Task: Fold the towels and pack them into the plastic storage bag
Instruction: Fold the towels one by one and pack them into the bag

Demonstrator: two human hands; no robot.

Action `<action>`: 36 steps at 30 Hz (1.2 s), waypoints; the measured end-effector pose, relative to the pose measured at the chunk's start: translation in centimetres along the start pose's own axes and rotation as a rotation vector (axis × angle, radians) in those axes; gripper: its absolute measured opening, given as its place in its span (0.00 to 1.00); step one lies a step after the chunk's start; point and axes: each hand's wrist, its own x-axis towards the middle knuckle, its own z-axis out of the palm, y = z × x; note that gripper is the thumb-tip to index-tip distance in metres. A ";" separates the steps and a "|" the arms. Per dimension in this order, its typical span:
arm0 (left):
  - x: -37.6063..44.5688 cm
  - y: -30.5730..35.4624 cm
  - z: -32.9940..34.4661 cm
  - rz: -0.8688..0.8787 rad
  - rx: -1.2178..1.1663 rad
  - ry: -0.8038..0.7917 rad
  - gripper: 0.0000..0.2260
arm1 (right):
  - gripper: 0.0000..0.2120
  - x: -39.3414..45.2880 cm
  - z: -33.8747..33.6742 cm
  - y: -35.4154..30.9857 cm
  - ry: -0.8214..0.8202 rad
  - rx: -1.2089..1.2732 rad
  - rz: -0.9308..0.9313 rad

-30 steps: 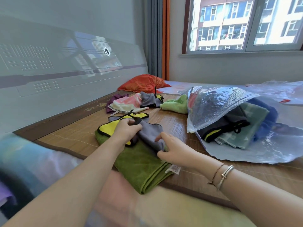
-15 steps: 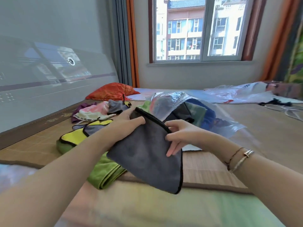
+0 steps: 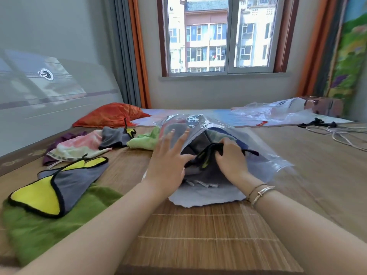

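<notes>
I see my right hand [image 3: 231,159] clutching a dark grey black-edged towel [image 3: 206,167] inside the clear plastic storage bag [image 3: 264,161]. My left hand [image 3: 168,163], fingers spread, lifts the bag's mouth at nine o'clock.

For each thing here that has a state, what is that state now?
plastic storage bag: mouth open, lying flat, towels inside.
grey towel: folded, partly inside the bag.
left hand: fingers spread, lifting the bag's top layer.
right hand: closed on the grey towel.
yellow-grey towel: unfolded.
window: shut.
</notes>
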 end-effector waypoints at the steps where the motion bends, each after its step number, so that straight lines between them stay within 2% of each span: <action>1: 0.7 -0.3 0.5 -0.003 0.035 -0.030 0.19 | 0.17 0.6 1.0 0.0 0.026 0.043 0.004; 3: 1.7 -0.8 1.1 -0.070 0.004 -0.065 0.22 | 0.28 1.1 2.7 0.2 0.037 0.118 -0.034; 4: 2.0 -1.1 1.4 -0.117 -0.047 -0.079 0.26 | 0.29 1.0 3.4 0.5 0.020 0.120 -0.077; 5: 2.3 -1.4 1.7 -0.145 -0.108 -0.096 0.30 | 0.29 0.8 4.1 0.9 -0.002 0.086 -0.145; 7: 2.5 -1.5 2.2 -0.094 -0.220 -0.086 0.37 | 0.24 0.1 5.5 2.2 -0.012 -0.095 -0.338; 9: 2.1 -1.6 3.1 -0.030 -0.299 -0.034 0.40 | 0.24 -0.3 6.7 3.5 -0.025 -0.280 -0.449; 12: 2.0 -1.4 3.1 -0.006 -0.370 0.086 0.38 | 0.32 0.4 8.3 3.3 -0.108 -0.458 -0.407; 14: 2.0 -1.4 2.7 0.026 -0.389 0.135 0.38 | 0.33 1.7 9.7 2.5 -0.165 -0.478 -0.301; 18: 1.6 -2.2 2.4 0.060 -0.360 0.060 0.40 | 0.30 5.6 11.8 1.4 -0.279 -0.570 -0.156; 20: 1.5 -2.8 2.5 0.063 -0.314 0.014 0.41 | 0.30 6.9 12.4 1.1 -0.335 -0.620 -0.198; 22: 1.8 -3.3 2.5 0.034 -0.296 -0.017 0.41 | 0.29 7.4 12.5 1.0 -0.367 -0.559 -0.175; 25: 2.7 -3.5 2.4 -0.008 -0.304 -0.038 0.39 | 0.31 6.2 11.4 1.4 -0.329 -0.490 -0.186; 29: 2.8 -3.4 2.1 -0.059 -0.264 -0.074 0.39 | 0.34 3.5 9.2 2.9 -0.278 -0.464 -0.307; 36: -0.8 -2.6 1.3 -0.123 -0.271 -0.125 0.30 | 0.37 -0.1 4.9 3.2 -0.275 -0.628 -0.382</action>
